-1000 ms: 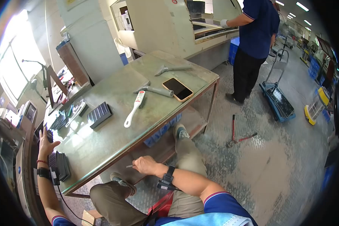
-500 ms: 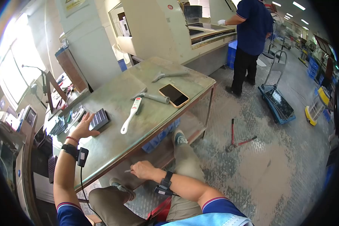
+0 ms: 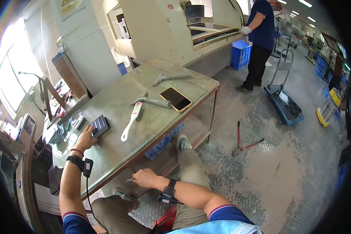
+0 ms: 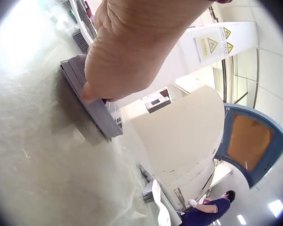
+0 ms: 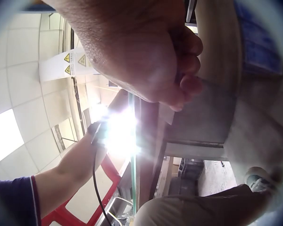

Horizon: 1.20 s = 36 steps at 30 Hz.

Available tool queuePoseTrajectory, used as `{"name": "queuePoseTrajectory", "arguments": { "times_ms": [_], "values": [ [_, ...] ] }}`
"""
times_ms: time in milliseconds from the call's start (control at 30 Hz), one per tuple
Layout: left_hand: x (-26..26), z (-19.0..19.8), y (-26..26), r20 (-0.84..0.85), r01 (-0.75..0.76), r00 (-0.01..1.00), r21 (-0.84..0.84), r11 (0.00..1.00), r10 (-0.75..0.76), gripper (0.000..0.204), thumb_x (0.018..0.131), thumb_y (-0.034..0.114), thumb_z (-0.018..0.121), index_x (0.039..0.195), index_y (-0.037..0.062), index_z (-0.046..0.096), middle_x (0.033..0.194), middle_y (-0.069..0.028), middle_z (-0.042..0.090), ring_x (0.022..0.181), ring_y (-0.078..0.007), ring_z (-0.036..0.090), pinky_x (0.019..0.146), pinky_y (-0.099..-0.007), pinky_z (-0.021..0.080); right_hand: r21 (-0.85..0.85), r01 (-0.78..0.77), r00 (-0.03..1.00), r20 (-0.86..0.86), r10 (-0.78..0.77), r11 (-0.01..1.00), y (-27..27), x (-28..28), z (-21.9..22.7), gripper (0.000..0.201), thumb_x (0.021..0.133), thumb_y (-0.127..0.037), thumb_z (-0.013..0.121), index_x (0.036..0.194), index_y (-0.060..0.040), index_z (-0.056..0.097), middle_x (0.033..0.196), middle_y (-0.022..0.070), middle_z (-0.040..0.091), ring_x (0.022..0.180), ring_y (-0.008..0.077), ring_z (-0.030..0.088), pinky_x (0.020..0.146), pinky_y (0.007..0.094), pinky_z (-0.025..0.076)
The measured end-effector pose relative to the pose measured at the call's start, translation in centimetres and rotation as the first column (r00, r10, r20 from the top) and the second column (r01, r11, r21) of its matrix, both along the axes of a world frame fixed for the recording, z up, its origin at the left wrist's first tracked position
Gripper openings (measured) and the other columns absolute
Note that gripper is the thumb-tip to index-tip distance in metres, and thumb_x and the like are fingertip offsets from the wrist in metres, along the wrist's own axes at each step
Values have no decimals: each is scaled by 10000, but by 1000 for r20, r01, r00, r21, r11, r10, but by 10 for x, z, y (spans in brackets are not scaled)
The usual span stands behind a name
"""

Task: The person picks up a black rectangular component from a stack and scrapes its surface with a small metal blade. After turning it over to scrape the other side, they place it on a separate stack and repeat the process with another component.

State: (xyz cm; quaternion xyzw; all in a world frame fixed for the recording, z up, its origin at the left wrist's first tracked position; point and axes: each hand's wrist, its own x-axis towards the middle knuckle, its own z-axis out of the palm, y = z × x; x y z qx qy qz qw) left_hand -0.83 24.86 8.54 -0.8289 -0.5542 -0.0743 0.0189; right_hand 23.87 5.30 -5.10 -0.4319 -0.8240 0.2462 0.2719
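Observation:
My left hand (image 3: 85, 139) is at the near left end of a stack of thin dark rectangular plates (image 3: 101, 125) on the glass-topped table. In the left wrist view the thumb lies against the side of the stack (image 4: 96, 113), with the other fingers largely hidden behind the hand. Below the table's front edge, my right hand (image 3: 145, 178) is curled round a small thin pale blade-like piece (image 3: 129, 180); just its tip sticks out. In the right wrist view that hand (image 5: 146, 61) has its fingers folded in, and the pale piece (image 5: 167, 114) shows beneath them.
On the table (image 3: 117, 156) lie a white-handled brush (image 3: 131, 122), two grey-handled scrapers (image 3: 156, 102) and a phone (image 3: 176, 99). More dark plates (image 3: 55, 179) stand at the left. Red-handled cutters (image 3: 240, 144) lie on the floor. Another person (image 3: 257, 35) stands by the machine.
My left hand has swung right from the dark plates at the table's left end to the stack and now grips it. The right hand stays low, still holding the pale piece.

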Motion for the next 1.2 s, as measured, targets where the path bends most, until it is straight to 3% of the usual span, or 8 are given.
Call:
{"name": "queuePoseTrajectory", "arguments": {
  "times_ms": [133, 300, 467, 600, 900, 1000, 1067, 1200],
  "values": [
    [-11, -8, 13, -12, 44, 999, -14, 999, -45, 596, 715, 95, 696, 1281, 55, 515, 1279, -229, 531, 1139, -389, 532, 962, -420, 440, 41, -11, 1000, 20, 10, 999, 5, -2, -10, 216, 848, -254, 604, 824, -48, 664, 703, 178, 650, 691, 366, 643, 622, 455, 505],
    [-7, -4, 10, -59, 7, 998, 28, 1000, -5, 454, 709, 95, 685, 1159, 80, 626, 1012, -206, 651, 943, -375, 618, 831, -435, 489, -8, 17, 999, 41, -17, 1000, 3, -5, -5, 214, 832, -247, 614, 788, -47, 678, 721, 177, 657, 710, 360, 653, 634, 448, 519],
    [-3, 6, 1, 7, 51, 999, 25, 998, -51, 441, 695, 107, 698, 1132, 83, 646, 905, -225, 652, 867, -386, 633, 775, -441, 498, -10, -12, 999, 39, 12, 1000, 2, -4, -5, 210, 823, -241, 623, 785, -41, 676, 718, 179, 654, 702, 363, 650, 632, 453, 515],
    [-5, 8, 4, 27, 110, 994, 22, 994, -110, 434, 692, 112, 701, 1123, 86, 654, 897, -229, 652, 862, -389, 632, 775, -437, 500, -4, -6, 1000, 20, 6, 1000, 2, -2, -4, 209, 821, -235, 625, 780, -36, 674, 723, 178, 655, 704, 366, 648, 634, 458, 512],
    [5, 16, -2, -40, 67, 997, -6, 998, -67, 429, 692, 98, 698, 1106, 1, 641, 948, -254, 641, 873, -392, 635, 785, -406, 498, -48, -3, 1000, 26, 5, 999, 3, -1, -2, 201, 816, -226, 629, 793, -32, 677, 745, 187, 658, 730, 368, 649, 654, 462, 511],
    [5, 19, -7, -22, 68, 998, 33, 997, -67, 416, 699, 104, 699, 1098, -1, 646, 957, -245, 649, 864, -377, 647, 786, -394, 501, -18, -5, 1000, 27, 6, 1000, 4, -2, -6, 198, 811, -227, 632, 798, -35, 680, 751, 186, 659, 738, 367, 650, 657, 462, 511],
    [3, 23, -12, -3, 76, 997, -67, 995, -76, 381, 727, 115, 684, 1089, -1, 653, 969, -237, 657, 859, -353, 660, 787, -380, 504, 8, -40, 998, 42, 39, 999, 5, -2, -7, 231, 845, -255, 615, 831, -30, 662, 712, 179, 652, 701, 372, 643, 634, 467, 504],
    [-7, 17, -8, 98, 153, 983, 6, 988, -152, 328, 723, 146, 705, 1022, 13, 679, 892, -242, 646, 841, -388, 636, 763, -404, 500, 6, -39, 998, 58, 39, 999, 6, -3, -11, 229, 845, -256, 615, 841, -31, 662, 716, 177, 653, 708, 368, 644, 636, 465, 504]
  ]
}}
